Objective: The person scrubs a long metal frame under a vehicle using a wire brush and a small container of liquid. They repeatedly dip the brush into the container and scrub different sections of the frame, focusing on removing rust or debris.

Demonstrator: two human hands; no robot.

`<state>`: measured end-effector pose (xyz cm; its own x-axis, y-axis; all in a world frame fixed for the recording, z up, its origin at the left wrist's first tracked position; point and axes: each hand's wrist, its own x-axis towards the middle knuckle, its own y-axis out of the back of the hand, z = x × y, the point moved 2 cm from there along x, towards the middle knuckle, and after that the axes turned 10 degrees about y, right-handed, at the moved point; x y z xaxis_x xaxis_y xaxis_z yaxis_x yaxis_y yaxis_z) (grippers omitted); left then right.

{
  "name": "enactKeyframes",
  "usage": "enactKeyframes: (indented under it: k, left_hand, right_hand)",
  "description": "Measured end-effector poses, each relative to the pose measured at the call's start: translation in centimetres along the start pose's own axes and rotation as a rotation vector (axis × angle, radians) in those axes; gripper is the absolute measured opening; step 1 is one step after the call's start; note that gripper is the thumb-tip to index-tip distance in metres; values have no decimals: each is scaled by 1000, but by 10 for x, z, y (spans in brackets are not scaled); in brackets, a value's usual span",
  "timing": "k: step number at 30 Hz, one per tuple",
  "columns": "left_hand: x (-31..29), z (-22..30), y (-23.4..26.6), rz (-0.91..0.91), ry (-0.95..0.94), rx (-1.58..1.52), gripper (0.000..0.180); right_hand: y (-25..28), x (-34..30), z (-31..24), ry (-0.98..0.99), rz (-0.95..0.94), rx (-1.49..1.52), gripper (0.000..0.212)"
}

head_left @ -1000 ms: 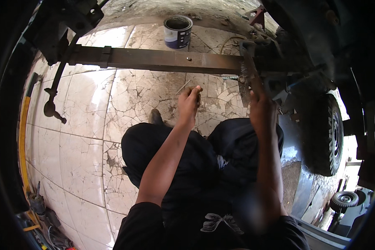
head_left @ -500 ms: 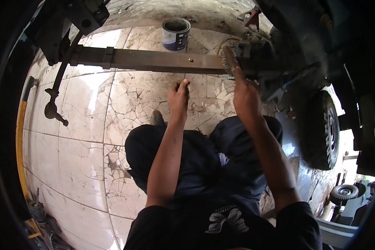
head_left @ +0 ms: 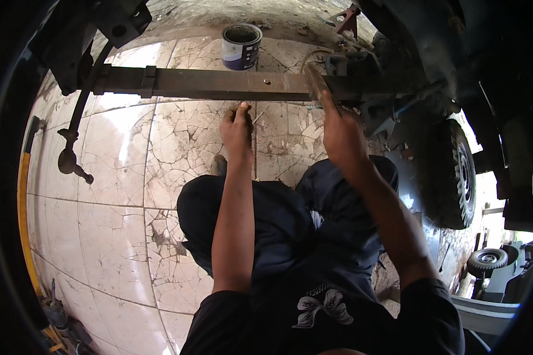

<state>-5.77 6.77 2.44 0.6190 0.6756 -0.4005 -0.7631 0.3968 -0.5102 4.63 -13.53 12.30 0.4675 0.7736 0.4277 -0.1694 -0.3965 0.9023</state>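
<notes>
My right hand (head_left: 343, 137) is closed around the handle of a wire brush (head_left: 321, 89), with the brush head, a little blurred, against the right part of a rusty brown metal beam (head_left: 201, 83). The beam runs crosswise in front of me, with a small bolt or stud (head_left: 266, 81) on it. My left hand (head_left: 237, 130) hovers just on the near side of the beam, fingers curled and thumb on top. Whatever those fingers may hold is hidden.
A paint can (head_left: 241, 50) stands on the cracked tile floor (head_left: 112, 231) beyond the beam. A metal rod with a ball-shaped end (head_left: 68, 160) hangs at left. To the right are a treaded tyre (head_left: 463, 174) and dark vehicle parts. A red stand (head_left: 346, 22) is far back.
The brush has shifted slightly left along the beam with my right hand. My left hand has moved a little left and stays curled. The whole view has shifted slightly.
</notes>
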Motion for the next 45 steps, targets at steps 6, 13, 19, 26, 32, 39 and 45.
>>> enactKeyframes:
  k: [6,13,19,26,32,39,45]
  left_hand:
    - [-7,-5,-7,-50,23,97,24]
    - [-10,9,9,58,2,107,23]
    - [-14,-1,-5,-17,21,133,23]
    - [1,-23,-10,-56,45,113,23]
    - [-14,-22,-19,-125,138,169,29]
    - [-8,-31,-20,-82,164,221,27]
    - [-12,-26,-21,-118,102,160,26]
  right_hand:
    - [-24,65,15,-187,-133,131,52]
    - [6,36,-17,-137,-165,124,53]
    - [1,8,-2,-173,-160,-23,58]
    - [-6,49,-29,-200,-250,9,59]
    - [1,6,-19,-184,-197,50,59]
    - [-28,87,-20,-185,-179,69,57]
    - [8,-1,19,-61,-61,41,56]
